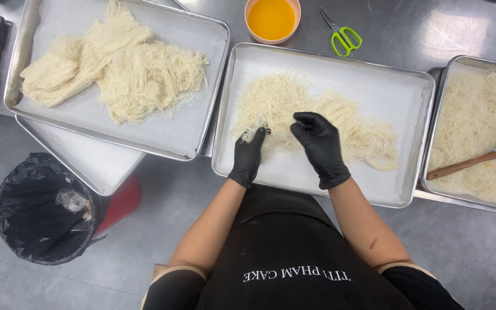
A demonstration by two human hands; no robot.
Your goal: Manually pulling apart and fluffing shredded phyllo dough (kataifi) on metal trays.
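Between left hand's [248, 154] grip: pale strands [255, 127].

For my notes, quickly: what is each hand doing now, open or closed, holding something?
Left hand: closed, pinching a tuft of the pale thin strands.
Right hand: fingers curled above the strands; grip cannot be told.

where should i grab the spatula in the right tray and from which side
Grip the spatula by its bare wooden handle, at the lower-left end near the tray's edge. It lies tilted across the fine pastry strands, with its pale blue head up and to the right. Coming from the left with the right hand reaches the handle first and probably avoids the strands.
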